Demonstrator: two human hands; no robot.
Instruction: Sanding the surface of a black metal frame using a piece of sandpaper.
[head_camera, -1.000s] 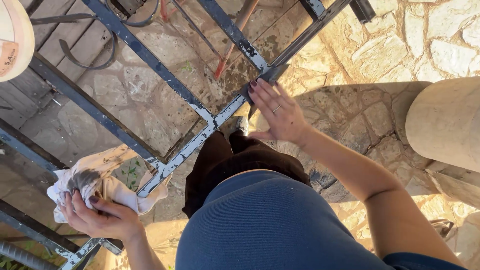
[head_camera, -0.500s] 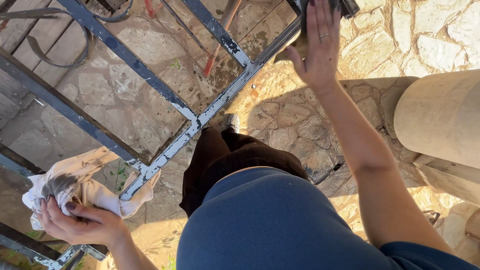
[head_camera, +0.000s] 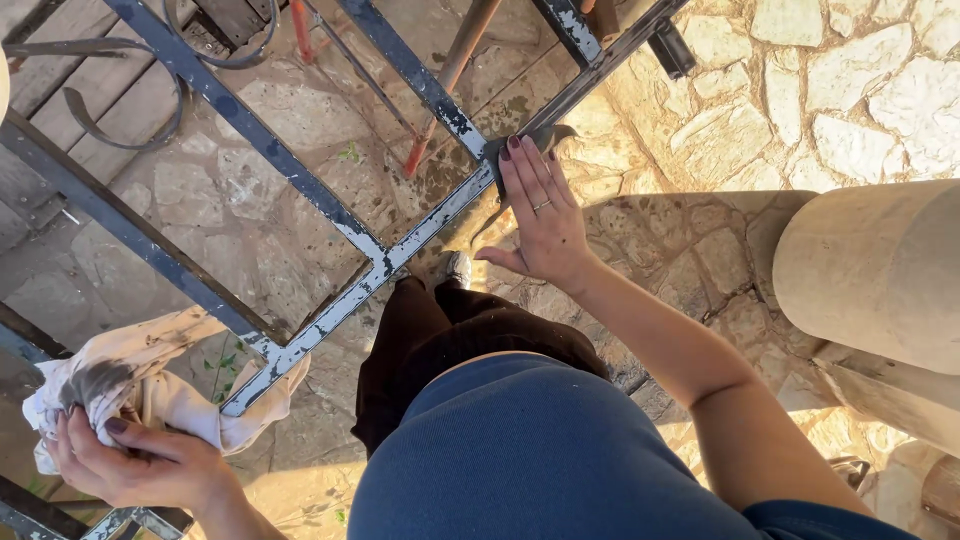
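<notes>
My right hand (head_camera: 543, 218) lies flat with its fingers together, pressing a dark grey abrasive sheet (head_camera: 494, 152) against the slanted rail of a dark metal frame (head_camera: 335, 312) whose paint is flaking to white. The sheet's edges curl out past my fingertips and by my thumb. My left hand (head_camera: 135, 468), low at the left, clutches a crumpled white cloth (head_camera: 150, 372) with dark stains, resting against the frame's lower end.
The frame's bars cross a stone-paved floor (head_camera: 250, 230). A thick pale round post (head_camera: 880, 270) lies at the right. Wooden planks (head_camera: 80, 60), curved metal scrolls and reddish rods (head_camera: 300, 30) sit at the top. My dark trouser leg and shoe (head_camera: 457, 268) stand under the rail.
My right hand slid up along the rail, then came back down it with the sheet. My left hand has kept hold of the cloth.
</notes>
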